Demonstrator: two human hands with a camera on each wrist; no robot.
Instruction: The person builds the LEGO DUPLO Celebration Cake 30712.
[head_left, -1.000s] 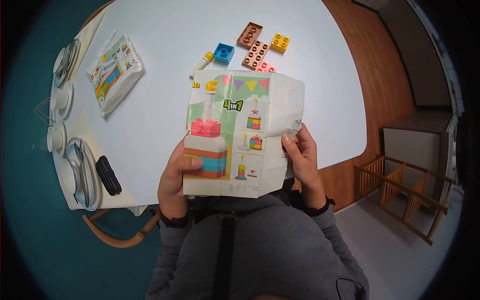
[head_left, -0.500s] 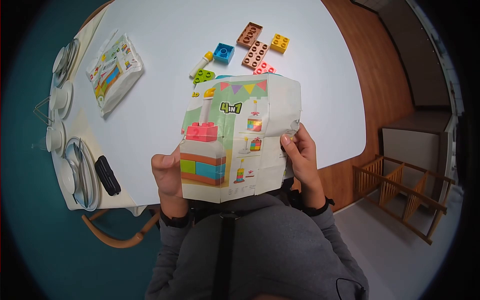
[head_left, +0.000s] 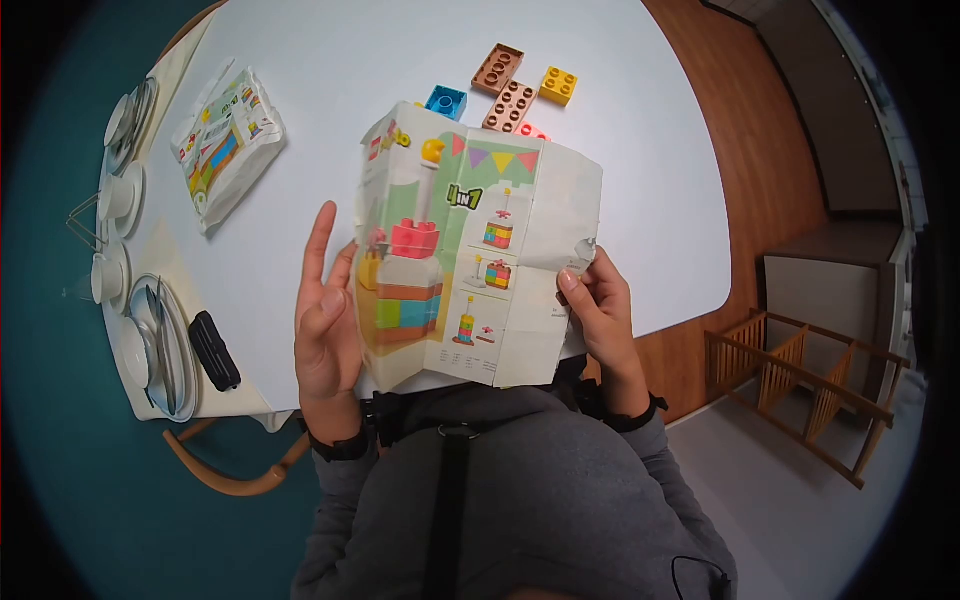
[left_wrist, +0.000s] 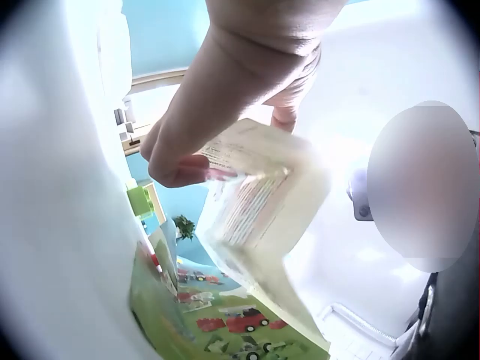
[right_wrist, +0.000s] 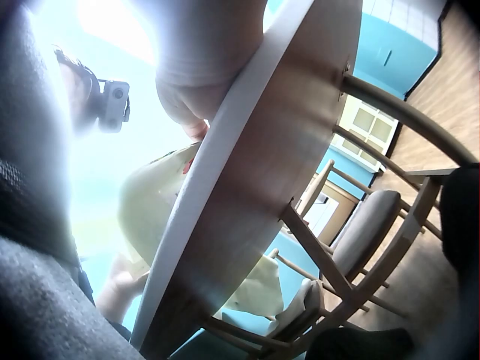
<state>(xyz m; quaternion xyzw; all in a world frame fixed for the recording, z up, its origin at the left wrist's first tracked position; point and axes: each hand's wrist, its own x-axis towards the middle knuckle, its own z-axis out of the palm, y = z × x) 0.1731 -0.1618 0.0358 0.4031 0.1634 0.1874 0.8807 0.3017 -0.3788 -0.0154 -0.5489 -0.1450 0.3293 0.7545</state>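
Note:
A creased paper instruction leaflet (head_left: 480, 260), printed with a brick cake, a candle and "4 in 1", stands unfolded in front of the body. My right hand (head_left: 604, 312) pinches its right side, thumb on the front near a torn spot. At the left edge is my left hand (head_left: 330, 325), index finger stretched up and thumb off the paper; some fingers are partly hidden behind the leaflet. Its inner pages (left_wrist: 292, 199) spread beneath that hand in the left wrist view. Beyond the top edge lie a blue brick (head_left: 446, 102), brown bricks (head_left: 509, 106), a yellow brick (head_left: 558, 86) and a partly covered red brick (head_left: 533, 131).
A printed plastic bag (head_left: 232, 145) lies at the table's left. Cups, saucers and plates (head_left: 178, 350) line the left edge, with a black case (head_left: 215, 350) beside them. A wooden chair (head_left: 235, 485) and a wooden rack (head_left: 800, 380) stand off the table.
My left thumb has come off the leaflet's front and the index finger has straightened. The left panel has bent and risen, now covering the candle and the green brick. My right hand keeps its grip.

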